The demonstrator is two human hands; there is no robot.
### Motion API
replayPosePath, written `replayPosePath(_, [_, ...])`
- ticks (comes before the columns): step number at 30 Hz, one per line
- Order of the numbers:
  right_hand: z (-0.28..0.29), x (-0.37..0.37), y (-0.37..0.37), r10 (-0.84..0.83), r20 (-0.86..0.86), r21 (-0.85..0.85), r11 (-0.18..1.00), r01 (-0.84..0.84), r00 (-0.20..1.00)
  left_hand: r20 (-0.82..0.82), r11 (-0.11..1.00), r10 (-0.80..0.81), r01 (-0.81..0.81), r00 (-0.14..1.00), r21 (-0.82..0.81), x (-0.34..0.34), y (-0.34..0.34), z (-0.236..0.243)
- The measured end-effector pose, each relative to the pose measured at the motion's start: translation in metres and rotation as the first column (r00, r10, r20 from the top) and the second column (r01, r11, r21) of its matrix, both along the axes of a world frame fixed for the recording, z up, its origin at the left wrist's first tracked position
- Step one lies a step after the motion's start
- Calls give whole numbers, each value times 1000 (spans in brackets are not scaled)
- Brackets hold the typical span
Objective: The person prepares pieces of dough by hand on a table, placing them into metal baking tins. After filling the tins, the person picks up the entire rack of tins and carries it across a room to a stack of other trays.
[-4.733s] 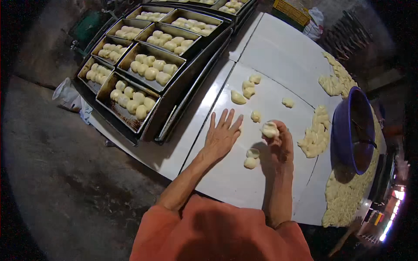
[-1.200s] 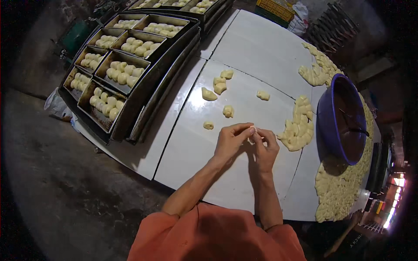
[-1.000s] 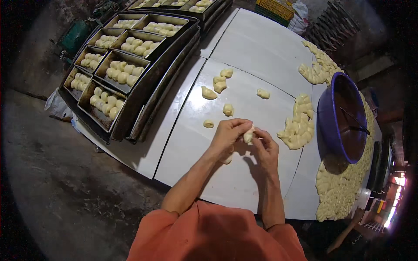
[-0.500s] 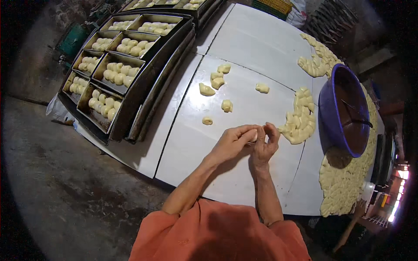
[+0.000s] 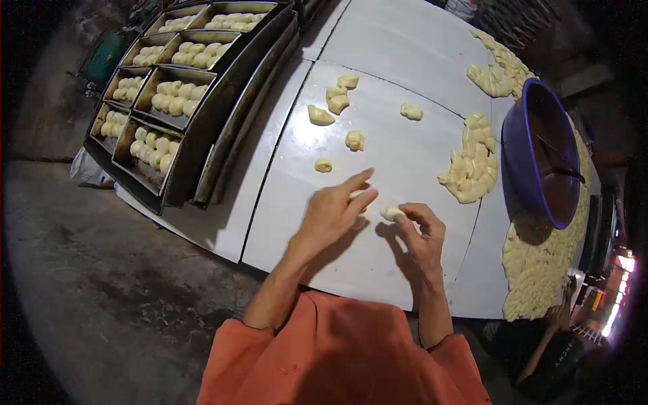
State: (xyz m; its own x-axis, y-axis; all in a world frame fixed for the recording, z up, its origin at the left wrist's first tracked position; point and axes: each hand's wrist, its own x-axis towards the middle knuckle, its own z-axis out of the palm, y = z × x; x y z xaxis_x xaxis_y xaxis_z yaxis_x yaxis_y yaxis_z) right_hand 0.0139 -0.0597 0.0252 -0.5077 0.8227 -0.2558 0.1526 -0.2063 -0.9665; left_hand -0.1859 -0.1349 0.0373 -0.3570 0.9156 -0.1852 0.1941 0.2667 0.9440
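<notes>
Above the near part of the white tiled table (image 5: 381, 277), my two hands are a short way apart. The fingers of my left hand (image 5: 331, 212) curl round a dough piece (image 5: 357, 196), mostly hidden behind them. Between the thumb and fingers of my right hand (image 5: 424, 236) is a small pale dough piece (image 5: 390, 213). Beyond my left hand lies a little dough lump (image 5: 323, 165), with a rounder dough lump (image 5: 355, 140) behind it. Several more dough chunks (image 5: 337, 100) sit farther back, and a single dough chunk (image 5: 412, 111) lies to their right.
At the left stand dark metal pans (image 5: 223, 115) with dough balls (image 5: 179, 98) in their compartments. A folded dough mass (image 5: 471, 162) lies right of my hands. Past it a purple basin (image 5: 516, 155) rests beside a wide dough sheet (image 5: 540, 277) along the table's right side.
My hands, together half a second ago, have moved apart, and a dough piece now shows in each. The whole view has shifted slightly; the lumps on the table stay where they lay.
</notes>
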Motion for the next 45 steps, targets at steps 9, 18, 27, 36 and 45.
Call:
replayPosePath(9, [-1, -9, -2, 169, 453, 632, 632, -449, 875, -465, 891, -446, 428, 765, -151, -12, -3, -12])
replayPosePath(18, [0, -14, -5, 237, 536, 552, 628, -549, 810, -406, 921, -387, 367, 828, -129, -9, -14, -11])
replayPosePath(27, [6, -81, 41, 92, 353, 577, 762, -293, 931, -347, 974, -184, 218, 920, 61, -22, -34, -15])
replayPosePath(36, [-22, -147, 77, 156, 284, 262, 937, -233, 946, -680, 982, 188, -152, 709, 113, -52, -16, -37])
replayPosePath(45, [-24, -121, 42, 174, -158, -222, 953, -207, 972, -315, 982, 155, -111, 936, 154, -51, 8, -27])
